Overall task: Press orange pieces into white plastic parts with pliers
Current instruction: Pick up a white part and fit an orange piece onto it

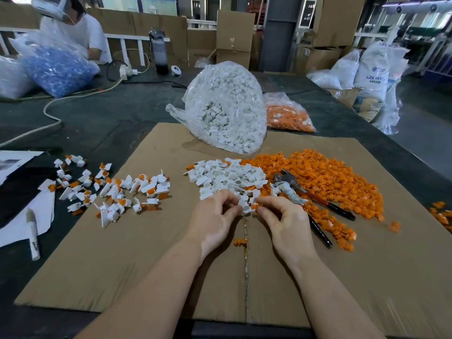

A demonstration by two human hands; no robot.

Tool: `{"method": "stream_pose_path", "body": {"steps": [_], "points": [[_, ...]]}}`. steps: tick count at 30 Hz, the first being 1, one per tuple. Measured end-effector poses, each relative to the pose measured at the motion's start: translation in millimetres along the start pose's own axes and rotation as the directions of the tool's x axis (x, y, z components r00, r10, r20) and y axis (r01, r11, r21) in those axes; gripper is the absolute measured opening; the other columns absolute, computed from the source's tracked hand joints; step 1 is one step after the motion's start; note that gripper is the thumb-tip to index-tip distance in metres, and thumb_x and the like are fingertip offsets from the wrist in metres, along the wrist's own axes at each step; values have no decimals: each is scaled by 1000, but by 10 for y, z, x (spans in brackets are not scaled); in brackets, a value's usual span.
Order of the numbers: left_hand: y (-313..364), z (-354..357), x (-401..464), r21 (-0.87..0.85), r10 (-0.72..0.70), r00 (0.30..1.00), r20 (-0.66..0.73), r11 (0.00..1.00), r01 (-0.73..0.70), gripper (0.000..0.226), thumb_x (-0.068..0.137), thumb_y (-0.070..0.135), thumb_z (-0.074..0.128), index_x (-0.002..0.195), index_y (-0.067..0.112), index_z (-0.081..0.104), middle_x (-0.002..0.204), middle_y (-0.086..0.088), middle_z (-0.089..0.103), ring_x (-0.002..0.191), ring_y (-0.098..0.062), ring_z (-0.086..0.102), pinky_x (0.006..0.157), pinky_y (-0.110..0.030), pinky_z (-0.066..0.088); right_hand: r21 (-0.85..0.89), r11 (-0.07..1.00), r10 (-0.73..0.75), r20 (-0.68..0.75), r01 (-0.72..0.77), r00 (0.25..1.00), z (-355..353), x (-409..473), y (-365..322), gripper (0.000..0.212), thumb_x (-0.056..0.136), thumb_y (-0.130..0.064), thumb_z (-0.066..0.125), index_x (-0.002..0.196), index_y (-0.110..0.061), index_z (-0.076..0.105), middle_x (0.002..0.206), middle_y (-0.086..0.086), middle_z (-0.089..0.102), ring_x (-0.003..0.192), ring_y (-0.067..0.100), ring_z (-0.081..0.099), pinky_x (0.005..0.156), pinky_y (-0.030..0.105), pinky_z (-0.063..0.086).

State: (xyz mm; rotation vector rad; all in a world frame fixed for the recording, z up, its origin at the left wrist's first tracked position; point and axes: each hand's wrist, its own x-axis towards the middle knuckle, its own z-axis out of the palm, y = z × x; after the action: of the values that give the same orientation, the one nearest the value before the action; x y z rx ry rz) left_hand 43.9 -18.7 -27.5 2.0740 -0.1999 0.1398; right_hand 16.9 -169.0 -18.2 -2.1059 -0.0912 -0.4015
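Cardboard boxes point(234, 33) behind dark table point(122, 111)

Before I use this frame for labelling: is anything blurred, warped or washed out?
Head view: wide-angle bending bows the cardboard sheet edges and tilts the background; the person at top left is soft; the clear bag of white parts shows glare; both hands, left hand and right hand, are sharp, as are the pliers.
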Motion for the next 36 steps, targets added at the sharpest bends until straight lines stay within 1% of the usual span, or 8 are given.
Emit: {"method": "stream_pose_path", "body": {"steps": [4, 7, 12, 18, 22, 26, 32, 36], "points": [[25, -15, -8, -30, 16, 1000, 3, 999, -16, 22, 85, 18, 65, 73, 33, 55, 70, 12, 59, 66, 2, 53, 61, -7, 37, -42, 999, -12, 15, 12, 1000, 9, 9, 14, 14, 83, -12, 68, 95, -18, 73, 82, -19, 63, 81, -11, 58, 71, 1, 40], [38, -9, -14, -63, 17, 1000, 20, 998, -15, 24, 83, 14, 66, 69, 31, 55, 63, 12, 57, 60, 2, 50, 59, -9, 36, -119, 993, -5, -21, 3, 1000, 25, 13, 19, 4, 81, -22, 71, 82, -18, 72, 70, -13, 64, 69, 0, 59, 63, 11, 43], [43, -13, -19, -98, 8, 1000, 2, 995, -8, 24, 83, 12, 67, 69, 28, 57, 62, 11, 56, 60, -1, 48, 58, -10, 36, -159, 987, -15, 29, 20, 999, 35, -3, 12, 14, 83, -28, 69, 73, -18, 66, 62, -6, 62, 61, 10, 55, 59, 32, 46], [40, -9, -34, -116, 8, 1000, -4, 993, -9, 21, 83, 12, 68, 72, 28, 58, 66, 11, 58, 64, -3, 51, 61, -10, 37, -150, 989, 12, 88, 1, 996, 39, 10, 29, 21, 82, -24, 69, 64, -18, 59, 52, -10, 50, 52, 5, 44, 54, 28, 37], [58, -9, -63, -42, 67, 997, 22, 997, -67, 24, 84, 14, 67, 72, 32, 56, 72, 13, 60, 73, -3, 55, 67, -10, 40, -150, 989, 34, 112, -17, 993, 31, 20, 37, 24, 81, -23, 69, 61, -20, 55, 51, -8, 49, 51, 7, 42, 53, 27, 36], [70, -26, -73, 40, 115, 992, 47, 992, -117, 12, 86, 14, 64, 80, 23, 59, 75, 13, 58, 76, -8, 55, 68, -11, 39, -172, 985, 31, 128, -9, 991, 31, 19, 45, 23, 81, -24, 69, 62, -18, 56, 50, -9, 48, 49, 5, 41, 51, 23, 33], [87, -20, -91, 162, 208, 974, 86, 962, -220, 4, 89, 18, 62, 91, 16, 64, 79, 12, 57, 75, -5, 51, 65, -4, 35, -152, 988, 43, 150, -20, 988, 18, 16, 62, 21, 81, -23, 69, 65, -14, 58, 54, -6, 51, 52, 9, 43, 54, 31, 37], [72, -21, -74, 51, 107, 992, 60, 993, -110, 5, 88, 16, 62, 85, 20, 61, 77, 9, 60, 75, -7, 54, 67, -8, 38, -58, 998, 21, 105, -15, 994, 18, 21, 32, 17, 78, -24, 73, 65, -16, 65, 57, -5, 58, 56, 12, 49, 58, 36, 43]]}}
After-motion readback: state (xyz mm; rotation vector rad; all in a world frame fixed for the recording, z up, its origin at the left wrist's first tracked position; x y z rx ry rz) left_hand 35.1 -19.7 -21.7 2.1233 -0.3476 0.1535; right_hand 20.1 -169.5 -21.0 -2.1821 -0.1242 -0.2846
